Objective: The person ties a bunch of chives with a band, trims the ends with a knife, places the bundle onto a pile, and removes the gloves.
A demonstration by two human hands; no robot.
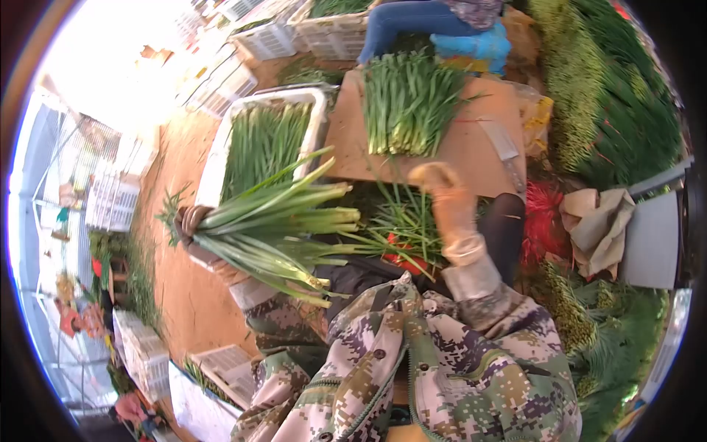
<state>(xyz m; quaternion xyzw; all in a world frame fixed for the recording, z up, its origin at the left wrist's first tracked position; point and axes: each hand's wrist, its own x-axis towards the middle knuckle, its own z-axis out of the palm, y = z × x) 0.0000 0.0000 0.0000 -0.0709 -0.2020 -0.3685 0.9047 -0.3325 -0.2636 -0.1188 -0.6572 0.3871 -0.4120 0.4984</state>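
Note:
My left hand [193,225], in a dark glove, is wrapped round the leafy end of a bunch of chives [287,214]. Their pale cut ends point right, over my lap. My right hand [438,180], in a tan-orange glove, hovers by the near edge of a board [346,151]; its fingers are curled together and slightly blurred, so whatever they hold, if anything, does not show. On the board lies a neat pile of chives [409,103], just beyond that hand. Loose green stalks [405,221] lie below it, around something red.
A white crate [221,147] of chives stands left of the board. Large heaps of chives [589,88] fill the right side, near red ties [543,221] and a crumpled cloth [596,225]. Across the board sits a person in jeans [405,26]. More crates [331,33] stand behind.

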